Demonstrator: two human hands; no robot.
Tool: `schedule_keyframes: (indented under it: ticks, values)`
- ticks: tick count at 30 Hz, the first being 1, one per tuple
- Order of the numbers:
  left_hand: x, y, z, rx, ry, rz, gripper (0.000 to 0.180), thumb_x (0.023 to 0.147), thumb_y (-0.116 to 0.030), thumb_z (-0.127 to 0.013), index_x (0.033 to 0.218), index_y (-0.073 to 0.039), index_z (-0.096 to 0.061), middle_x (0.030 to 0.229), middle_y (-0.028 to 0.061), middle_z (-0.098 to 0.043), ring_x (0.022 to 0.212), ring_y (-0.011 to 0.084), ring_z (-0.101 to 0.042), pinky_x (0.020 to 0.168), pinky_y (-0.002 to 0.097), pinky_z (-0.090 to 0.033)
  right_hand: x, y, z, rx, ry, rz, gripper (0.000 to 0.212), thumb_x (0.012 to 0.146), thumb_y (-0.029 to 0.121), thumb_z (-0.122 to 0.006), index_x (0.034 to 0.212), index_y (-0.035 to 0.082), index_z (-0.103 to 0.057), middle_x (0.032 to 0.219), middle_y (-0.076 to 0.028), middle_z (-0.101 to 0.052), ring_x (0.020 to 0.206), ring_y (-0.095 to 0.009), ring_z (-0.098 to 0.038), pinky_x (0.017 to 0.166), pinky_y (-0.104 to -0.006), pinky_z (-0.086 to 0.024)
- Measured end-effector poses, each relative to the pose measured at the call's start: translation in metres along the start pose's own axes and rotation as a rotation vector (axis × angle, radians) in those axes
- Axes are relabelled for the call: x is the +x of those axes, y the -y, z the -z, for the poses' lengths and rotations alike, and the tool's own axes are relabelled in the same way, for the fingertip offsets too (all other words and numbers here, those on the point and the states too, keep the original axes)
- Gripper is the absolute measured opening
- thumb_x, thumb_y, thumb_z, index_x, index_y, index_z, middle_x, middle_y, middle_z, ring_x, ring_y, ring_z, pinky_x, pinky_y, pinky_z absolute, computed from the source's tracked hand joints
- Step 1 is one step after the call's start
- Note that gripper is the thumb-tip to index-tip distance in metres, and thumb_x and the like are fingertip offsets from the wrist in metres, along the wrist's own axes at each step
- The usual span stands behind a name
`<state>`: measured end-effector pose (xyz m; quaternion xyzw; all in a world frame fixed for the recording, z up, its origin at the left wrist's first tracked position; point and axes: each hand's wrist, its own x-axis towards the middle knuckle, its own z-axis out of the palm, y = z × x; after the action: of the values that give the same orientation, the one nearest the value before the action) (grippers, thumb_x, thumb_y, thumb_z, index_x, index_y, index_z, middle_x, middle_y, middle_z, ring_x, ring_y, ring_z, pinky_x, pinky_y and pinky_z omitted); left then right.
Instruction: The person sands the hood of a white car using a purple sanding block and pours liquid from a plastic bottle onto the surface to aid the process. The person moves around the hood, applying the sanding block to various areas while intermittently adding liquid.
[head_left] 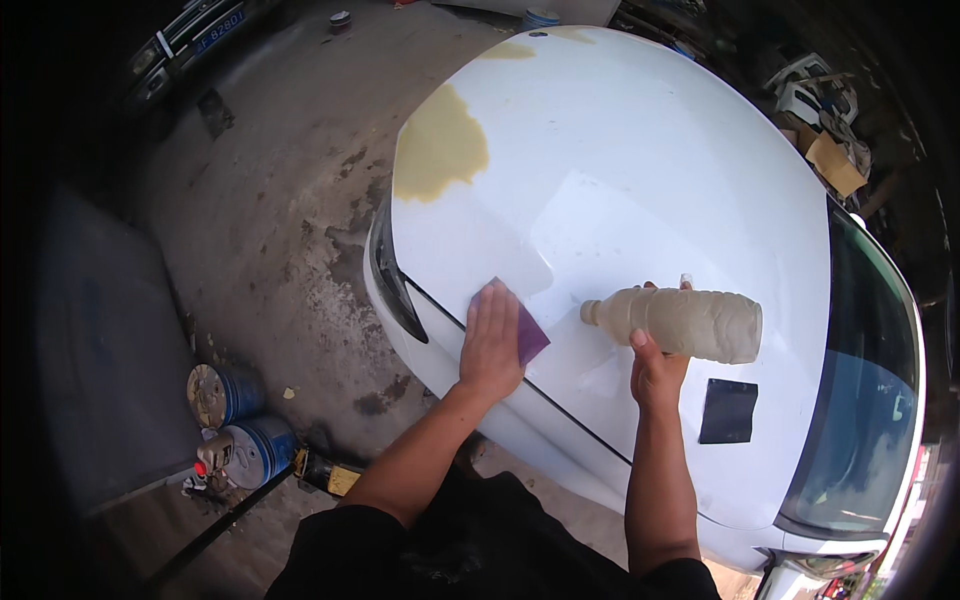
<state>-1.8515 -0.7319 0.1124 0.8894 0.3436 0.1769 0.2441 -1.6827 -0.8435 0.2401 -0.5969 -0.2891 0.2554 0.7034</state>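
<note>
Before me is the white hood (640, 190) of a car. My left hand (490, 345) lies along its near left edge, fingers together, holding a purple sheet of sandpaper (533, 338) against the paint. The sheet's corners stick out past the fingers. My right hand (660, 375) is closed around a cloudy plastic bottle (690, 322), held on its side above the hood with the neck pointing left. Whether the neck is capped I cannot tell. Right of that wrist, a dark square sheet (729, 411) rests on the hood. A yellowish filler patch (440, 147) covers the hood's far left corner.
The windshield (860, 400) rises at the right, and a dark headlight (392, 272) sits at the left. Blue drums (262, 450) stand on the stained concrete floor (290, 240) at lower left. A cardboard box (835, 165) lies among clutter beyond the car.
</note>
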Motion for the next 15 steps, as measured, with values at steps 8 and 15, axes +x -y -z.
schedule_keyframes:
  ticks: [8, 15]
  values:
    - [0.105, 0.048, 0.013, 0.14, -0.187, 0.176, 0.08, 0.098, -0.046, -0.048, 0.149, 0.009, -0.022, 0.158, 0.0276, -0.018, 0.149, 0.0388, -0.012, 0.121, 0.0473, -0.009, 0.016, -0.015, -0.001, 0.046, 0.043, 0.017, 0.117, 0.074, 0.033, -0.086, 0.154, 0.002, -0.006, 0.134, -0.016, -0.051, 0.125, -0.028, -0.049, 0.109, -0.0446, -0.038]
    - [-0.013, -0.038, -0.017, 0.066, 0.064, 0.064, 0.089, 0.083, -0.027, -0.068, 0.148, 0.01, -0.02, 0.158, 0.0282, -0.015, 0.148, 0.043, -0.01, 0.121, 0.0519, -0.008, 0.022, -0.027, 0.02, 0.07, 0.065, 0.02, 0.114, 0.072, 0.029, -0.087, 0.153, 0.004, -0.011, 0.135, -0.017, -0.049, 0.127, -0.029, -0.047, 0.11, -0.0467, -0.036]
